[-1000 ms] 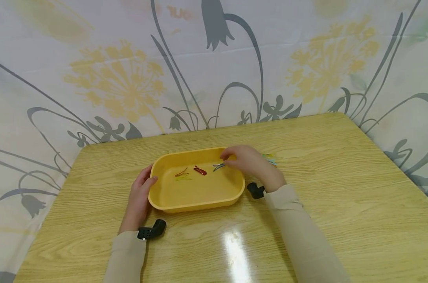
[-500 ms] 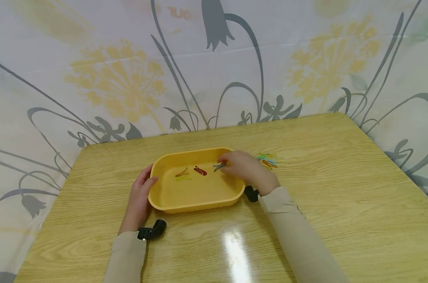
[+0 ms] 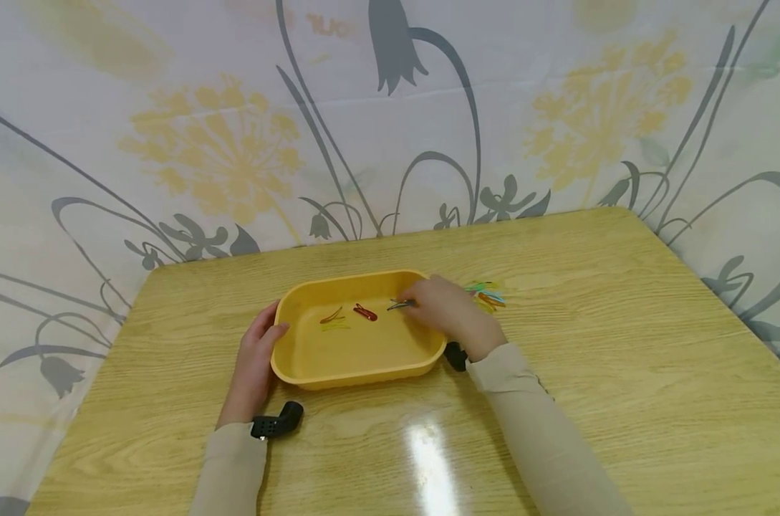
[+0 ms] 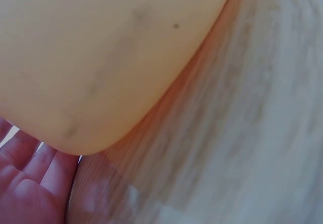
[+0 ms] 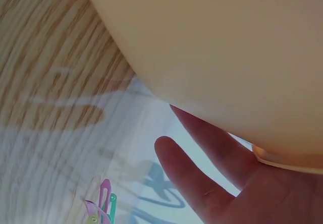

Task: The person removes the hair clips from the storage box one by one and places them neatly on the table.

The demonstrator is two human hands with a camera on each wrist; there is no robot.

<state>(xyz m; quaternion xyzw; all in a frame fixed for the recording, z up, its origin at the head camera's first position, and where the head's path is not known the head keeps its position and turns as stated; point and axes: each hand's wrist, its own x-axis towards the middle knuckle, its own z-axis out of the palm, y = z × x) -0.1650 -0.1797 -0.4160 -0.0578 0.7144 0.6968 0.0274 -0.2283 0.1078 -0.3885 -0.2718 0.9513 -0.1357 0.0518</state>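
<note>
A yellow plastic tray (image 3: 357, 358) sits on the wooden table. My left hand (image 3: 256, 358) holds its left end, the thumb over the rim and the fingers against the outside wall. My right hand (image 3: 443, 309) reaches over the right end, pinching a dark blue hair clip (image 3: 399, 304) low inside; the fingertips are mostly hidden. In the right wrist view two fingers (image 5: 189, 176) show below the tray's wall. To the left of the blue clip lie a red hair clip (image 3: 365, 312), an orange one (image 3: 331, 315) and a pale yellow one (image 3: 335, 327).
Several more hair clips (image 3: 486, 295), green, blue, orange and yellow, lie in a loose pile on the table (image 3: 622, 344) just right of the tray. A flower-patterned cloth (image 3: 235, 143) hangs behind the table's back edge. Each wrist wears a black camera (image 3: 278, 421).
My right hand has moved lower into the tray, uncovering more of the pile on the right. The blue clip at its fingertips has turned slightly. My left hand and the tray have stayed put.
</note>
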